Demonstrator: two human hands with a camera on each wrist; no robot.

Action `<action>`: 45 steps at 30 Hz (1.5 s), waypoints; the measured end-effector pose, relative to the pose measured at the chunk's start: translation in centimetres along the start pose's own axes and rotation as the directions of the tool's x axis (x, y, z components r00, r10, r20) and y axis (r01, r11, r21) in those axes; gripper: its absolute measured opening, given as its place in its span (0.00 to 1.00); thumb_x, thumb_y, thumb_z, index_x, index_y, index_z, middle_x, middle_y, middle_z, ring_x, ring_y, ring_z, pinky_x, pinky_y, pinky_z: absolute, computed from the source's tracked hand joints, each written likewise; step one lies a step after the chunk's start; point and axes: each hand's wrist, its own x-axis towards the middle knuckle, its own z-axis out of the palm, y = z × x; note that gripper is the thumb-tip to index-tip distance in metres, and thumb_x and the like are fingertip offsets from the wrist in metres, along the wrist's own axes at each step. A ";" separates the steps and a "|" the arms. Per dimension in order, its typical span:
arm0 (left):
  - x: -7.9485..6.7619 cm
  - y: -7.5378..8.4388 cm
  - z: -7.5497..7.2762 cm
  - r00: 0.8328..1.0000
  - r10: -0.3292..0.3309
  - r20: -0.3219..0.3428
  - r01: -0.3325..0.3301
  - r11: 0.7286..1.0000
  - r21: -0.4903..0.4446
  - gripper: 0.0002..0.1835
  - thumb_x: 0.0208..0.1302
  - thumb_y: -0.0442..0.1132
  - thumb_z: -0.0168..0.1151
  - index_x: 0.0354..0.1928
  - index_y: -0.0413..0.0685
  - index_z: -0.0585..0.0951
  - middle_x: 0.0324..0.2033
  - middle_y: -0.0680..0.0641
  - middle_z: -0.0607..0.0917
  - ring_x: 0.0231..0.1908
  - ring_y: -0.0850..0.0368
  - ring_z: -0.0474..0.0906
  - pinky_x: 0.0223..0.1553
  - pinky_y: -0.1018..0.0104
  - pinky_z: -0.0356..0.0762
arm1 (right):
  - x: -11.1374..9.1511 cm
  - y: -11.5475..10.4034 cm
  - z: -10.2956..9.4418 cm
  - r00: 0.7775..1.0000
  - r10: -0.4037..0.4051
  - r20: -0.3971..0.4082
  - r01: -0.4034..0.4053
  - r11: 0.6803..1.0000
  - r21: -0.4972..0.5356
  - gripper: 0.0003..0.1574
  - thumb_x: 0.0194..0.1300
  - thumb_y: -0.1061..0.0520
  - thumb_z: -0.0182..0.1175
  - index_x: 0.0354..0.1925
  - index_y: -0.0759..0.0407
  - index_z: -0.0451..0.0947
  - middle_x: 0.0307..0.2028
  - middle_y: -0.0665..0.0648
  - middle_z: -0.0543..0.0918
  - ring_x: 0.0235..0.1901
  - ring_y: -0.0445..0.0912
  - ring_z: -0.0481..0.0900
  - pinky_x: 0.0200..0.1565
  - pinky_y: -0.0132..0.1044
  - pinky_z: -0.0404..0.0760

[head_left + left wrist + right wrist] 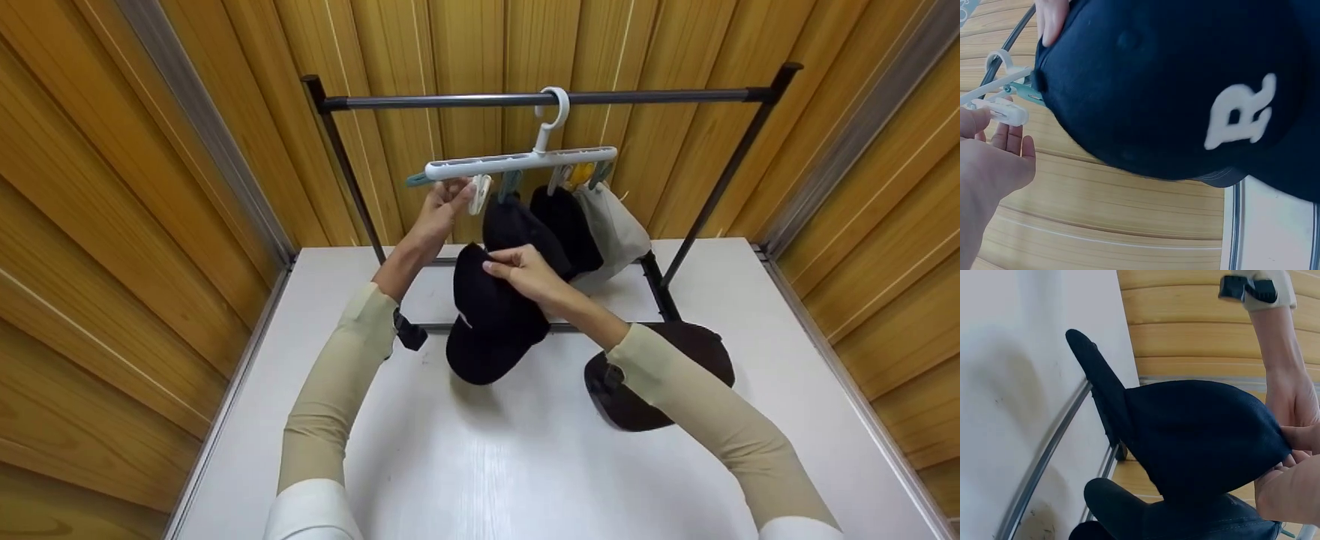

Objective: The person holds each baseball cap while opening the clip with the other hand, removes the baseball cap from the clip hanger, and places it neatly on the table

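Observation:
My right hand (529, 274) pinches the crown top of a dark cap (495, 315), which hangs with its brim down. A white letter R (1240, 112) shows on that cap's front in the left wrist view. Up at the hanger's left end, my left hand (442, 214) grips a white clip (481, 195) between thumb and fingers. The clip belongs to a white hanger (517, 161) hooked on a dark rail. Between clip and held cap there is a gap. Beside it, a green clip (510, 182) holds another dark cap (540, 232).
Further right on the hanger hang a black cap (577, 232) and a pale cap (619, 225). A dark brown cap (697, 349) lies on the white table (465, 465), partly behind my right forearm. The rack's rail (450, 100) and posts stand before wood-panelled walls.

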 end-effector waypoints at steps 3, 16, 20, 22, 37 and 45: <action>0.2 -0.2 0.3 1.000 0.007 -0.003 -0.007 1.000 -0.006 0.05 0.78 0.32 0.51 0.48 0.47 0.75 0.38 0.56 0.83 0.47 0.62 0.72 0.55 0.69 0.66 | -0.7 0.4 0.2 1.000 -0.012 0.012 0.012 1.000 -0.016 0.22 0.75 0.61 0.57 0.62 0.71 0.78 0.57 0.67 0.85 0.39 0.34 0.82 0.45 0.24 0.79; 1.1 -0.9 1.4 0.994 -0.076 0.076 0.076 0.997 0.003 0.22 0.82 0.35 0.45 0.72 0.35 0.66 0.69 0.35 0.74 0.62 0.59 0.73 0.65 0.61 0.68 | -4.1 1.3 -1.6 1.000 0.020 0.018 -0.020 1.000 0.022 0.19 0.72 0.64 0.58 0.56 0.76 0.80 0.33 0.45 0.87 0.30 0.33 0.79 0.38 0.24 0.78; 0.8 -1.0 0.9 0.992 -0.056 0.111 0.055 0.998 0.018 0.21 0.82 0.36 0.43 0.72 0.40 0.67 0.68 0.38 0.76 0.60 0.60 0.73 0.64 0.59 0.67 | -5.1 2.0 -2.6 0.999 0.043 0.009 -0.043 0.998 0.045 0.20 0.71 0.64 0.59 0.55 0.78 0.80 0.30 0.41 0.87 0.30 0.32 0.81 0.37 0.24 0.79; 0.5 -1.0 0.5 0.991 -0.041 0.126 0.037 0.999 0.033 0.21 0.83 0.37 0.43 0.72 0.44 0.67 0.70 0.40 0.76 0.64 0.58 0.72 0.66 0.56 0.65 | -5.6 2.3 -3.1 0.999 0.050 0.005 -0.050 0.998 0.049 0.20 0.71 0.64 0.59 0.55 0.78 0.80 0.31 0.41 0.88 0.30 0.32 0.82 0.37 0.24 0.80; -1.1 -1.1 -2.6 0.992 0.014 0.124 -0.063 0.913 0.404 0.28 0.82 0.40 0.46 0.78 0.38 0.59 0.76 0.37 0.66 0.77 0.43 0.60 0.78 0.51 0.57 | -8.8 4.0 -8.2 0.988 0.125 -0.085 -0.121 0.991 0.050 0.28 0.73 0.62 0.58 0.63 0.81 0.71 0.35 0.41 0.88 0.32 0.30 0.82 0.39 0.23 0.81; -4.5 -2.4 -5.5 0.993 0.106 0.047 -0.095 0.508 0.856 0.40 0.77 0.56 0.53 0.81 0.46 0.54 0.81 0.41 0.53 0.82 0.43 0.43 0.79 0.37 0.41 | -10.0 5.4 -10.1 0.981 0.162 -0.108 -0.144 0.977 0.156 0.29 0.73 0.61 0.59 0.64 0.82 0.70 0.34 0.42 0.88 0.32 0.33 0.85 0.38 0.25 0.83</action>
